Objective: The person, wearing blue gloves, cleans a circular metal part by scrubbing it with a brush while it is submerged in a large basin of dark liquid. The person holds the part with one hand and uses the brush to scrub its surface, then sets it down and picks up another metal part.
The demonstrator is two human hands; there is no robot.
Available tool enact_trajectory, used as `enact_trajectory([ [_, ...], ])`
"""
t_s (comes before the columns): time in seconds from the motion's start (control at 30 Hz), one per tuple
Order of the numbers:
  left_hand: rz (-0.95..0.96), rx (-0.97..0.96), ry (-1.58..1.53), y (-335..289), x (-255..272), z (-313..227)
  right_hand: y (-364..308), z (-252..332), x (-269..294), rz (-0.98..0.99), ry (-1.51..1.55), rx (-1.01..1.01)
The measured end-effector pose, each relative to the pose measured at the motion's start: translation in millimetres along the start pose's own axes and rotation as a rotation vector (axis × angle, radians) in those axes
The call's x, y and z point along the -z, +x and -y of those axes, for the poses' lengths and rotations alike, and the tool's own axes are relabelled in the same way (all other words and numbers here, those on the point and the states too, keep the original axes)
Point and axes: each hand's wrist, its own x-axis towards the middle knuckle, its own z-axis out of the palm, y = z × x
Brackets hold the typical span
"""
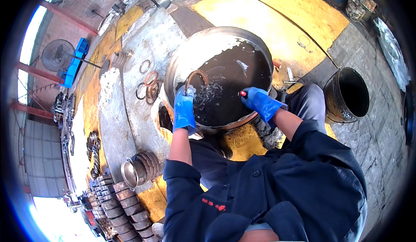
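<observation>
A large round tub (170, 64) with dark liquid and pale foam stands in front of me. My left hand (184, 105), in a blue rubber glove, is closed on the near side of a brownish-red metal ring (198, 72). The ring is tilted up over the liquid at the tub's left side. In a matching blue glove, my right hand (260, 101) is wrapped round a red handle (243, 93) above the tub's right side. What the handle belongs to is hidden. A patch of stirred foam lies on the liquid beside the left hand.
Several similar rings (151, 79) lie on the floor left of the tub. A black-stained bucket (331, 101) stands at the right. Stacks of thick metal rings (130, 201) stand at lower left, near a metal bowl (129, 174). Pedestal fans (57, 54) stand farther off.
</observation>
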Motion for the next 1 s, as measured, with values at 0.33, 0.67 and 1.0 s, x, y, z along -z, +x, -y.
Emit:
enact_trajectory([
  [0.33, 0.273, 0.142, -0.237, -47.8, -7.8, -12.9, 11.2, 108.4, 21.2, 0.074, 0.989, 0.351],
  [0.67, 0.281, 0.215, -0.334, -42.9, -25.3, -20.8, 88.7, 73.2, -20.6, -0.229, 1.04, -0.017],
  [1.0, 0.134, 0.293, -0.521, -30.8, -35.7, 5.4, 76.8, 33.8, -21.1, -0.108, 0.959, -0.519],
])
